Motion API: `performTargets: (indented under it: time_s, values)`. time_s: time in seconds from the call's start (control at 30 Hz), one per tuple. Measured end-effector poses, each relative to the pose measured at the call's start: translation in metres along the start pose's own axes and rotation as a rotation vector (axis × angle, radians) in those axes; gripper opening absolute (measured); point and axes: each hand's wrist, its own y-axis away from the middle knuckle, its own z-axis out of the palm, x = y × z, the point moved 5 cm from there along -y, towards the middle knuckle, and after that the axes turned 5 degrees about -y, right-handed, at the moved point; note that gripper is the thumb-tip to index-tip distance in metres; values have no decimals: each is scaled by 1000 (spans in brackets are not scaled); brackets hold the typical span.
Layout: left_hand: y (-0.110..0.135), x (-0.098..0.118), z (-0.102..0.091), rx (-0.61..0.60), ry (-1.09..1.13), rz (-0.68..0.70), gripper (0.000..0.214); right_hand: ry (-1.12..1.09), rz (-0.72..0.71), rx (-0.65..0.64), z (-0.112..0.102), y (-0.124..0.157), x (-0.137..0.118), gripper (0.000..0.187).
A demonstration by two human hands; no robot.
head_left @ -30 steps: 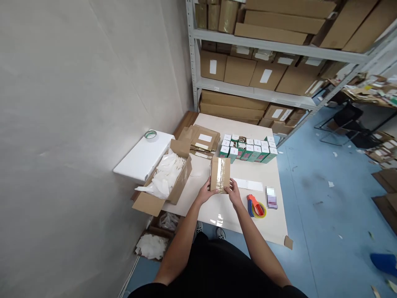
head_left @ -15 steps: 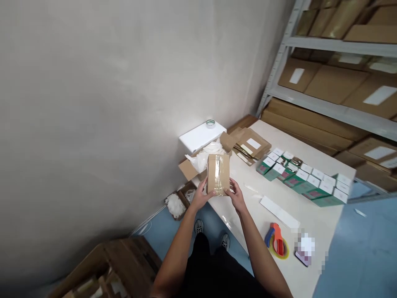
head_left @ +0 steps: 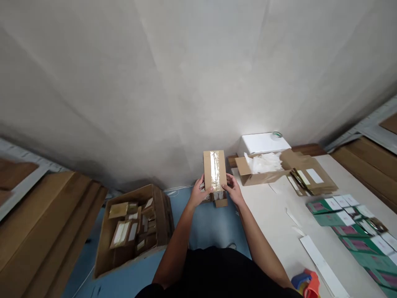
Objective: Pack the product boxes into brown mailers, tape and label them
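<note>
I hold a small brown cardboard box (head_left: 214, 170), sealed with clear tape down its middle, upright in front of me. My left hand (head_left: 199, 192) grips its lower left side and my right hand (head_left: 233, 191) grips its lower right side. The box hangs in the air over the blue floor, just left of the white table (head_left: 279, 215). Below and to the left stands a large open carton (head_left: 130, 225) with several small taped parcels inside.
On the table lie an open box of white packing bags (head_left: 262, 167), flat brown mailers (head_left: 310, 179), green and white product boxes (head_left: 347, 223), a white paper strip (head_left: 322, 265) and a tape dispenser (head_left: 307, 284). Stacked flat cardboard (head_left: 37, 223) lies at left. A grey wall is ahead.
My view has swung left from the table toward the wall and the floor carton. Both hands carried the taped box along, off the table's left edge.
</note>
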Motion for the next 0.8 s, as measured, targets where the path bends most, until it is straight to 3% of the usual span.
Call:
performTargets:
  time_s: [0.23,0.43,0.53,0.63,0.73,0.8]
  values:
    - [70,-43,-181,295,88,-112,94,28,134,-256,191,-13,82,52]
    - [146,-90,-300,552,107,-211,86,80,308,-469,330,9,174,57]
    - [177,-114,-344,618,92,-316,76,133,450,-515,383,31,221,62]
    - [188,-129,-385,640,117,-344,74,149,491,-550,431,42,249,66]
    - [187,-122,-440,802,126,-269,78,91,356,-527,470,22,249,68]
    - [187,-106,-478,929,90,-171,80,105,247,-449,483,-4,241,70]
